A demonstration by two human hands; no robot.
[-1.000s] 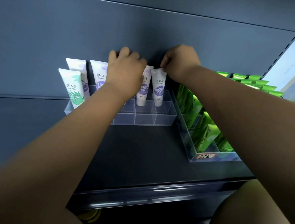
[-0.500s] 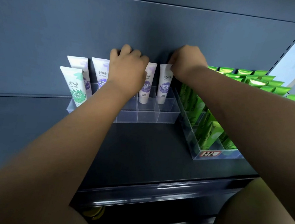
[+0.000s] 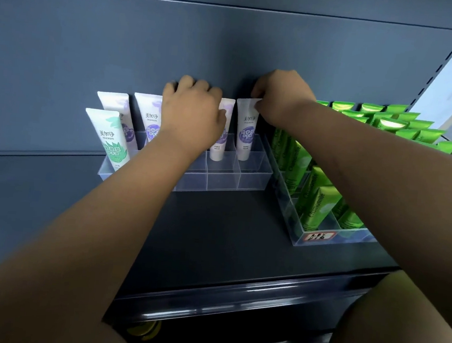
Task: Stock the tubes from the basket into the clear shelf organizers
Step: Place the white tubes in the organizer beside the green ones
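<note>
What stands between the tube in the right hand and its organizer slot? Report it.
Nothing visible does. The right hand pinches the top of the white-and-purple tube, whose cap end already sits in a right-end compartment of the clear organizer, with no other tube in it.

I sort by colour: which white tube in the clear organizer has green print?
The front-left tube, alone in the nearer row. The rest, like the rightmost tube that the right hand pinches, show purple print.

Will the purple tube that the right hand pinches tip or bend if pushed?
Probably tips: the purple tube stands tall on its narrow cap inside low clear organizer walls. Its flat top, pinched by the right hand, likely flexes.
</note>
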